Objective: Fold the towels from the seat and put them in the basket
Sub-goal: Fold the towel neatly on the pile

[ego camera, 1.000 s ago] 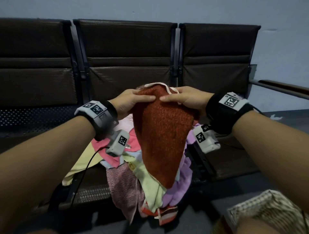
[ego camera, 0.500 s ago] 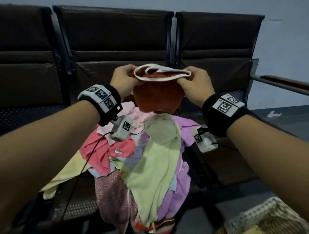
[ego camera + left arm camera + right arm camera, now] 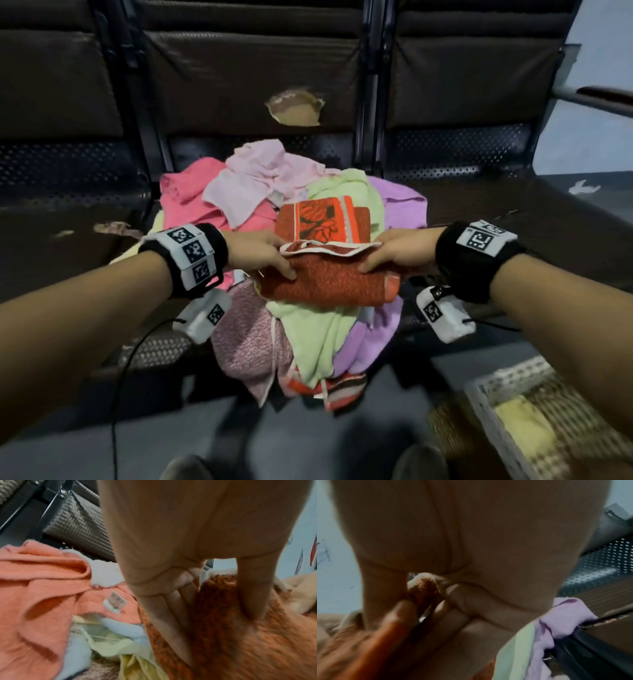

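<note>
Holding the rust-orange towel [image 3: 329, 284] at both ends, atop the pile of towels [image 3: 308, 329] on the middle seat [image 3: 479, 205]. Left hand [image 3: 255, 253] at its 9 o'clock end, thumb on top, fingers pinching the fold. Right hand [image 3: 399, 248] at 3 o'clock, thumb and fingers clamped on the white-trimmed edge. Basket [image 3: 493, 394] at 4 o'clock on the floor, a yellow towel [image 3: 524, 431] inside.

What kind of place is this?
Probably a waiting area, not a home: a row of linked seats with perforated metal panels, one with torn upholstery. Towels are piled on a seat, basket on the floor.
</note>
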Available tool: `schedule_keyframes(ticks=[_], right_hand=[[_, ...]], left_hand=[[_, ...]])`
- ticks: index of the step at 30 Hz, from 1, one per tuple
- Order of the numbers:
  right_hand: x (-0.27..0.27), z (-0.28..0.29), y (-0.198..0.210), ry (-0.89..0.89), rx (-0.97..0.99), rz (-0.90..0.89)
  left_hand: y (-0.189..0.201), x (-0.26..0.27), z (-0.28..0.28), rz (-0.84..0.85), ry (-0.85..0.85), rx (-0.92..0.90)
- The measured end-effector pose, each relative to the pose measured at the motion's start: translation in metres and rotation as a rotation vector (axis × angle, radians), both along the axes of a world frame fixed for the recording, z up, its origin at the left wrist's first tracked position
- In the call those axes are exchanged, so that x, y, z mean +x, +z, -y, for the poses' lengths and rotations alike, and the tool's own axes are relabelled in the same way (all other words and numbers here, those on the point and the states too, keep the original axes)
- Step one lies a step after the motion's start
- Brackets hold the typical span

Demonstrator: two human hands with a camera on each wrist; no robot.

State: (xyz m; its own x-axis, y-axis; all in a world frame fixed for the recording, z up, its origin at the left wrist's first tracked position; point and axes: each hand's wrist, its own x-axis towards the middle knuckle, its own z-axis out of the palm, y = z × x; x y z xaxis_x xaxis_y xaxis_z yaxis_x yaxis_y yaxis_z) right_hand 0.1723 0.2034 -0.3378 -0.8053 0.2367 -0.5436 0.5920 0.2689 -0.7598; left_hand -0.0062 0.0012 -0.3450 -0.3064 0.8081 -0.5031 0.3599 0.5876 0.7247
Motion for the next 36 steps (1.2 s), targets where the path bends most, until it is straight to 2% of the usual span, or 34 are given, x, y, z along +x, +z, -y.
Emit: schedule_keyframes(ticks=[2, 4, 6, 10, 13, 17, 19, 21, 23, 25, 27, 29, 31, 33, 35, 36], right_hand=[[-0.003, -0.002, 0.000, -0.014, -0.114, 0.017], [-0.014, -0.007, 0.003, -0.062, -0.128, 0.003], [-0.031, -0.013, 0.003, -0.185, -0.038, -0.101], [-0.062, -0.023, -0.010, -0.403, 0.112, -0.392], [-0.074, -0.030, -0.030, -0.412, 0.332, -0.414], [-0.088, -0.037, -0.052, -0.380, 0.597, -0.283], [-0.094, -0.039, -0.057, -0.330, 0.667, -0.233], [-0.095, -0.036, -0.057, -0.253, 0.792, -0.277], [-0.091, -0.029, -0.054, -0.139, 0.957, -0.416], [-0.086, -0.017, -0.048, 0.068, 0.921, -0.528], [-0.078, -0.008, -0.047, 0.280, 0.845, -0.495], [-0.069, -0.006, -0.046, 0.382, 0.863, -0.412], [-0.060, -0.007, -0.050, 0.448, 0.900, -0.358], [-0.052, -0.006, -0.055, 0.465, 0.890, -0.360], [-0.045, -0.004, -0.059, 0.388, 0.840, -0.394], [-0.042, -0.002, -0.061, 0.323, 0.806, -0.422]], left_hand=[[0.001, -0.002, 0.002, 0.100, 0.065, -0.027], [0.000, -0.009, -0.001, 0.167, 0.183, 0.010], [-0.006, -0.019, -0.009, 0.177, 0.330, 0.120], [-0.021, -0.037, -0.031, -0.007, 0.552, 0.353], [-0.032, -0.049, -0.046, -0.016, 0.605, 0.377], [-0.046, -0.064, -0.059, -0.149, 0.568, 0.276], [-0.054, -0.071, -0.063, -0.232, 0.544, 0.239], [-0.062, -0.075, -0.067, -0.298, 0.509, 0.224], [-0.067, -0.077, -0.070, -0.331, 0.499, 0.217], [-0.067, -0.076, -0.071, -0.342, 0.503, 0.208], [-0.066, -0.077, -0.070, -0.353, 0.502, 0.198], [-0.066, -0.075, -0.067, -0.369, 0.490, 0.198], [-0.065, -0.070, -0.061, -0.359, 0.509, 0.274], [-0.055, -0.060, -0.046, -0.347, 0.483, 0.446], [-0.045, -0.050, -0.028, -0.321, 0.344, 0.563], [-0.041, -0.043, -0.019, -0.285, 0.257, 0.560]])
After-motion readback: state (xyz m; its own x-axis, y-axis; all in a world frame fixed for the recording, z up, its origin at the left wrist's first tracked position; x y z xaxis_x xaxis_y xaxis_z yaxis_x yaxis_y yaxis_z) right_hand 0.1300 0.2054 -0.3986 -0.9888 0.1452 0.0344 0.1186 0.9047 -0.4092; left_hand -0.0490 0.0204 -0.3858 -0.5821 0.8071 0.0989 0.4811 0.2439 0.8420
